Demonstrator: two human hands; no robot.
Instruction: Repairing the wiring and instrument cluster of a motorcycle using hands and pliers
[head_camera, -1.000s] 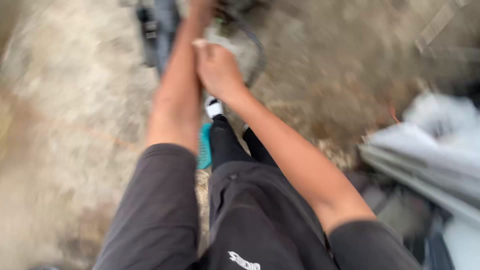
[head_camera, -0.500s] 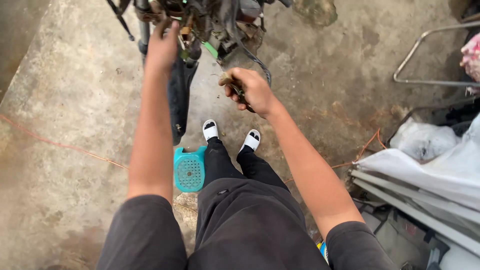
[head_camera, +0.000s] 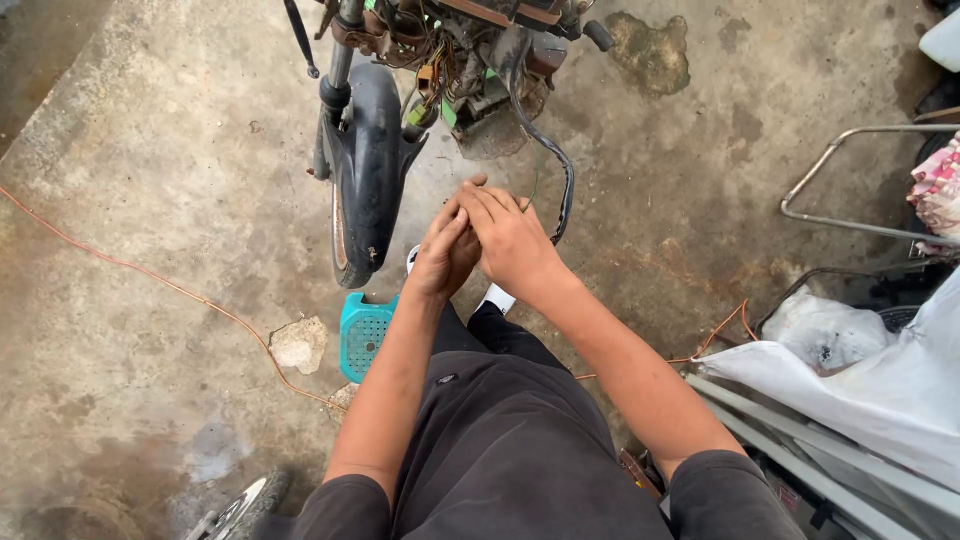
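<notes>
Black front mudguard (head_camera: 368, 165) of the stripped motorbike is my landmark: just right of it and below the tangled wiring (head_camera: 450, 70), my left hand (head_camera: 445, 255) and right hand (head_camera: 512, 240) press together, fingers half-curled; whether they grip anything I cannot tell. Below the mudguard sits a teal stool (head_camera: 362, 335).

The left hand (head_camera: 445, 255) and right hand (head_camera: 510, 240) meet, touching, above the person's knees, just behind the front wheel and fender (head_camera: 365, 170) of a stripped motorcycle (head_camera: 450, 45) that stands ahead on the concrete floor (head_camera: 150, 180). A hose (head_camera: 555, 170) hangs from the motorcycle just right of the hands. A small plastic stool (head_camera: 362, 335) sits below the left forearm, with a stone (head_camera: 298, 343) at its left. A wire (head_camera: 150, 275) runs across the floor at left. At right lie a metal frame (head_camera: 850, 175) and a sheet (head_camera: 890, 390).
</notes>
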